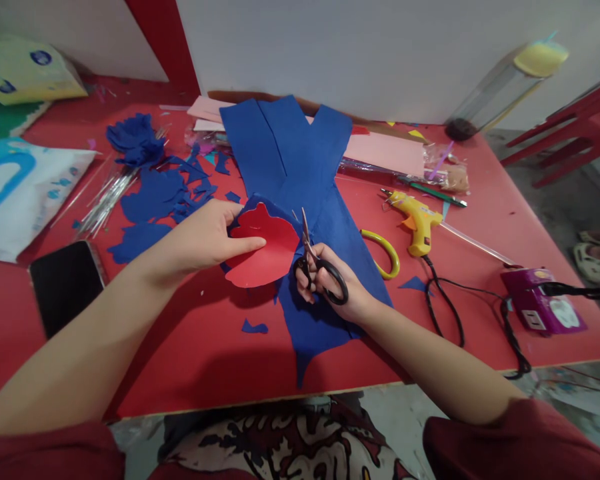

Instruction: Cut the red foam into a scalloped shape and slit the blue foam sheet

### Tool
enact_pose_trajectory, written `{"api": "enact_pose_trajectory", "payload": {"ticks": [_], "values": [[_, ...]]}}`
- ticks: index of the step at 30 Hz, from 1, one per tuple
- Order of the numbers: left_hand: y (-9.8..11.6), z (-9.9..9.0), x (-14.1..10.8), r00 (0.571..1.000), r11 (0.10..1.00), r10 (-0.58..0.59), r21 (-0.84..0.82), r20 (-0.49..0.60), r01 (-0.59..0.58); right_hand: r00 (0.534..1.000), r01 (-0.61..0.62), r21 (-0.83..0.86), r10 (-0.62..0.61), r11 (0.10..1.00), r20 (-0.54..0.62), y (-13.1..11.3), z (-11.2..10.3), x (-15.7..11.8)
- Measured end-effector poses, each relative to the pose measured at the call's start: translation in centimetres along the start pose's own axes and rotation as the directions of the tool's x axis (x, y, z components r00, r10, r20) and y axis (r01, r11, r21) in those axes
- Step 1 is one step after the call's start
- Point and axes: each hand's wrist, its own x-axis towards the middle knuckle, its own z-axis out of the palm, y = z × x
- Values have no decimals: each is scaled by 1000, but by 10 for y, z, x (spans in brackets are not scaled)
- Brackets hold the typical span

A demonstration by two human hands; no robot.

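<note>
My left hand (215, 230) pinches a red petal-shaped paper template (265, 260) with its thumb on top. Blue sheet material (253, 200) shows behind the template's edge, held together with it. In my right hand (337, 283) are black-handled scissors (307, 243), fingers through the loops. Their blades point up and away, slightly parted, close to the template's right edge. Large blue sheets (305, 147) lie crossed on the table beneath and beyond both hands. A small blue scrap (255, 327) rests on the table below the template.
Left of my hands lie blue cut pieces (153, 193), a blue paper flower (136, 139), wire stems (107, 200) and a phone (66, 283). To the right are a yellow glue gun (415, 219) with its cable, a yellow-handled tool (387, 253) and a purple box (545, 303).
</note>
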Motion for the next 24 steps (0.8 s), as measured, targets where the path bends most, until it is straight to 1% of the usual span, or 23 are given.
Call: {"api": "enact_pose_trajectory", "payload": {"ticks": [8,13,18,22,24], "values": [[-1,-1,-2,999,999,32,10,-8,-31,1000,19,28,-19,999,-6,3,-2,1],[-3,-3,-2,1000,999,4,40,-17,-3,1000,9,31,-9,999,-1,3,-2,1],[-4,-10,-1,1000,993,24,116,7,-25,1000,0,39,0,999,5,3,-2,0],[2,-14,-3,998,972,-34,235,56,20,1000,-14,9,15,1000,-12,2,-3,1],[6,-15,-5,996,965,-50,262,74,29,1000,-21,1,21,1000,-16,2,-4,2]]}}
